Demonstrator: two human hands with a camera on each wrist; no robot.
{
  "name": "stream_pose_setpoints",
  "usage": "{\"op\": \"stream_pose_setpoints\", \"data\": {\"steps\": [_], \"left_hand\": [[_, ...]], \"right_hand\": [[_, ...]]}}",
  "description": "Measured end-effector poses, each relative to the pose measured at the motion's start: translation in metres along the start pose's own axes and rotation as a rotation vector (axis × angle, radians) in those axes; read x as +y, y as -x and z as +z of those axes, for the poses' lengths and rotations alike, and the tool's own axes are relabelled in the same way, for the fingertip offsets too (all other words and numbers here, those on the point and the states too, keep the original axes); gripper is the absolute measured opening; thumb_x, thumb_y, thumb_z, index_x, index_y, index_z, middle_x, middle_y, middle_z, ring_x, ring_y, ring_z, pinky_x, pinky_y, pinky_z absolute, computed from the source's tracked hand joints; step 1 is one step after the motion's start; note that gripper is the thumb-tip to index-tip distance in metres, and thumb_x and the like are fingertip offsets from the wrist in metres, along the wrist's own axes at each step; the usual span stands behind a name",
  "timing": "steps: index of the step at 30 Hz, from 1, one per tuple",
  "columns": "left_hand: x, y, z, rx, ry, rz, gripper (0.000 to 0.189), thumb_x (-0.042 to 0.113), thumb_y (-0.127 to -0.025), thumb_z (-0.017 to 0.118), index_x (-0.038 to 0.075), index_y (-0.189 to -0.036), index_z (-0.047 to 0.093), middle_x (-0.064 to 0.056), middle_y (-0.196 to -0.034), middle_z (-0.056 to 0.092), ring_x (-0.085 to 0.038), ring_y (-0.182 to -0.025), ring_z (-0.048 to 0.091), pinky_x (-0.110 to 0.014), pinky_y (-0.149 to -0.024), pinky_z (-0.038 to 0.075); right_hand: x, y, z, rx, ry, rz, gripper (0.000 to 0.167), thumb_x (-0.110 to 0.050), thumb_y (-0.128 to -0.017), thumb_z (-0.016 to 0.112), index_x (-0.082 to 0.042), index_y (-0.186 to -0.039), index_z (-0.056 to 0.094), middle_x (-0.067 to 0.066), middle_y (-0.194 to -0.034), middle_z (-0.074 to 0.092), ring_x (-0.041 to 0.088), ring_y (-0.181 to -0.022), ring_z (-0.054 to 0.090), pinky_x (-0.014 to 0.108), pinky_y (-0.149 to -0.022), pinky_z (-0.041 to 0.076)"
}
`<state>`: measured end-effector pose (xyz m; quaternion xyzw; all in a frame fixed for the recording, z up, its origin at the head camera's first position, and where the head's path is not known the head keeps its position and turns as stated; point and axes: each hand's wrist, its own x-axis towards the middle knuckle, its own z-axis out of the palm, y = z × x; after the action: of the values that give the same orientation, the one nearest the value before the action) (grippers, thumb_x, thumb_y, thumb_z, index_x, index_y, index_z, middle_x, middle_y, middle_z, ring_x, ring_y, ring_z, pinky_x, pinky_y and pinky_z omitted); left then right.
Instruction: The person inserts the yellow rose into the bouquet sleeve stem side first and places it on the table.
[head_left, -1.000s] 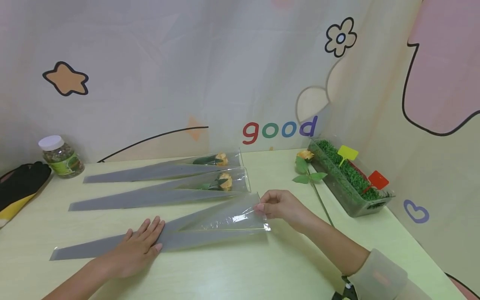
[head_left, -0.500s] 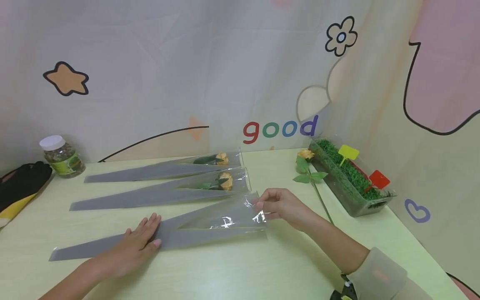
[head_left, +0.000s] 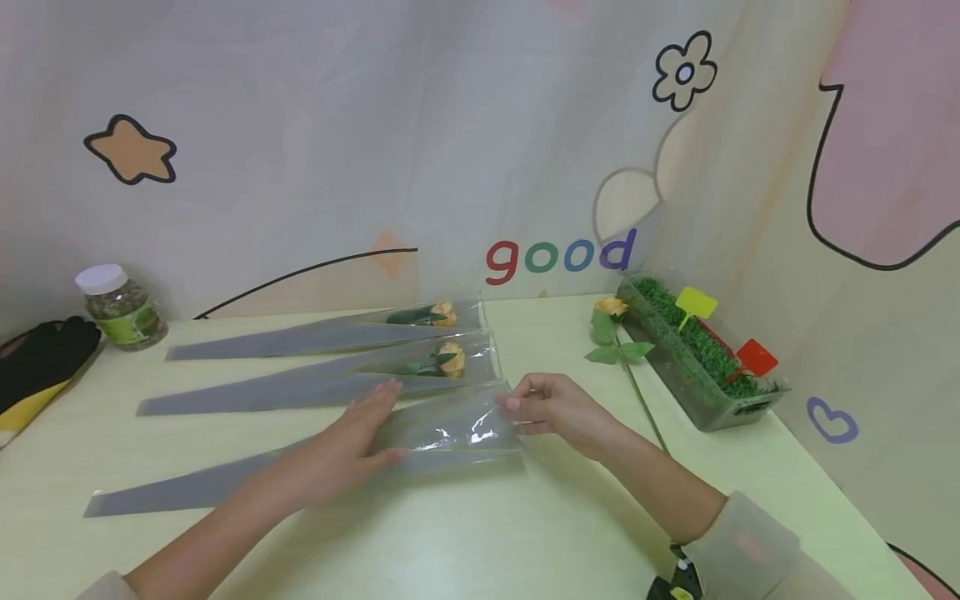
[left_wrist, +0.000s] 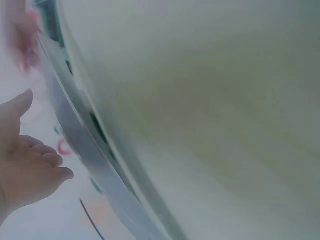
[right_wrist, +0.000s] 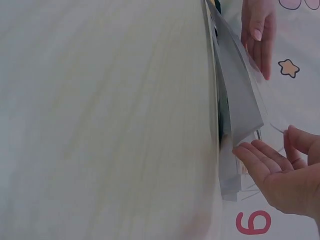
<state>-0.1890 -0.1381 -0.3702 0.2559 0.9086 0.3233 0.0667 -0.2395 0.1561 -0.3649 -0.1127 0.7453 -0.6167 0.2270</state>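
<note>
Nearest me on the table lies a long tapering flower sleeve [head_left: 165, 493], grey with a clear front panel. My right hand [head_left: 558, 412] pinches the upper corner of its wide right end. In the right wrist view the thumb and a finger hold the clear film there, and other fingers touch the grey sheet [right_wrist: 240, 85]. My left hand [head_left: 330, 458] is over the middle of the sleeve with fingers extended; the left wrist view shows that hand [left_wrist: 30, 167] apart from the sheet. Behind are two similar sleeves [head_left: 262, 400], each with an orange rose [head_left: 452, 360] inside.
A loose orange rose [head_left: 611, 307] with a long stem lies at the right, beside a clear box [head_left: 708, 412] of artificial grass holding yellow and red tags. At the back left are a lidded jar [head_left: 123, 308] and a black and yellow glove-like item [head_left: 45, 367].
My left hand has lifted off the sleeve's narrow part and moved right, toward its clear panel. My right hand keeps its pinch, and the sleeve has shifted slightly left.
</note>
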Motion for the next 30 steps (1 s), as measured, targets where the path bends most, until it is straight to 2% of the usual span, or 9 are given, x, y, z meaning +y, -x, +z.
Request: {"op": "stream_pose_setpoints", "data": {"steps": [6, 11, 19, 30], "left_hand": [[0.021, -0.029, 0.006, 0.015, -0.025, 0.036, 0.078, 0.032, -0.09, 0.061, 0.002, -0.147, 0.016, -0.014, -0.151, 0.014, -0.029, -0.138, 0.012, -0.049, -0.109, 0.009], [0.032, -0.043, 0.009, 0.012, 0.008, 0.061, 0.072, 0.028, -0.092, 0.059, 0.002, -0.146, 0.021, -0.014, -0.15, 0.018, -0.027, -0.138, 0.014, -0.047, -0.11, 0.009], [0.042, -0.053, 0.015, 0.03, -0.011, 0.051, 0.059, 0.027, -0.092, 0.059, 0.005, -0.142, 0.037, -0.008, -0.147, 0.031, -0.022, -0.136, 0.023, -0.04, -0.11, 0.013], [0.043, -0.058, 0.023, 0.064, -0.024, 0.084, 0.05, 0.019, -0.094, 0.056, 0.002, -0.138, 0.042, -0.011, -0.142, 0.038, -0.024, -0.134, 0.028, -0.041, -0.11, 0.015]], "right_hand": [[-0.001, -0.002, 0.006, -0.002, 0.0, -0.01, 0.011, -0.01, -0.091, 0.059, -0.001, -0.086, 0.056, 0.021, -0.125, 0.053, 0.031, -0.112, 0.055, 0.044, -0.091, 0.045], [-0.005, -0.002, 0.008, 0.026, 0.021, -0.008, 0.01, -0.008, -0.091, 0.059, 0.0, -0.085, 0.056, 0.02, -0.125, 0.054, 0.03, -0.113, 0.054, 0.043, -0.091, 0.045], [-0.011, -0.001, 0.01, 0.055, 0.036, -0.007, 0.011, -0.009, -0.089, 0.062, 0.0, -0.084, 0.059, 0.018, -0.122, 0.057, 0.029, -0.111, 0.056, 0.04, -0.089, 0.046], [-0.014, 0.001, 0.011, 0.053, 0.047, -0.012, 0.009, -0.006, -0.089, 0.062, 0.0, -0.084, 0.059, 0.021, -0.124, 0.055, 0.032, -0.115, 0.052, 0.039, -0.088, 0.047]]}}
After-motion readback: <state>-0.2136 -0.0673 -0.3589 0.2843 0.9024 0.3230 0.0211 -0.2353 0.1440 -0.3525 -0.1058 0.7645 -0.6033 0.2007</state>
